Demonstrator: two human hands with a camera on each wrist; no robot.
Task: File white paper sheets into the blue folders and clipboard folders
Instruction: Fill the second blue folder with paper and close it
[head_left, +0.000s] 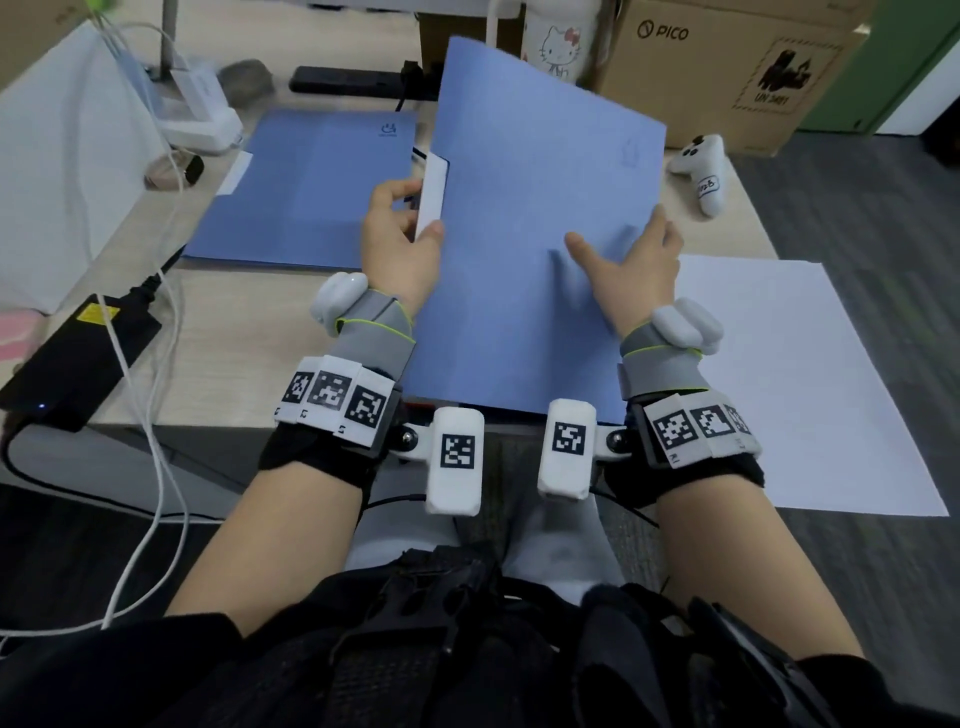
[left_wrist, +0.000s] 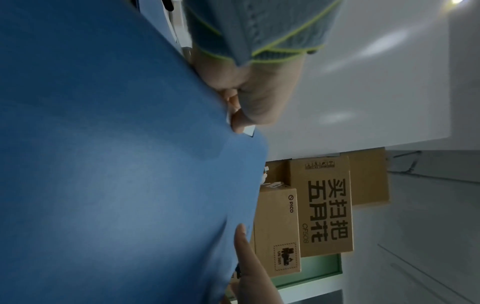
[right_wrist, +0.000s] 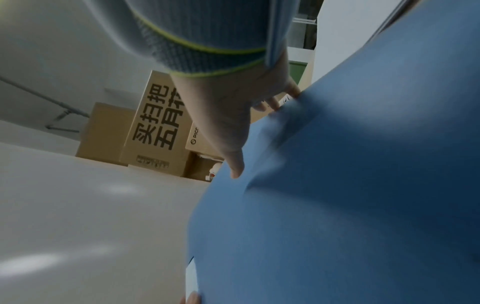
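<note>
Holding tilted blue card folder, long axis away from us: left hand pinches spine, right hand splayed gripping right edge; white paper sheet flat on surface, rightward, nearer right fingers.

Head view evenly lit, wide-angle bending at edges; wrist views dim, blurred (ceiling glare)

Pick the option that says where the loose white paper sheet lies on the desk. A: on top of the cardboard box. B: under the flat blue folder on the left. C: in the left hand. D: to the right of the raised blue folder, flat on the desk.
D: the white paper sheet lies flat on the desk, right of the raised blue folder that the left hand and right hand hold.
</note>
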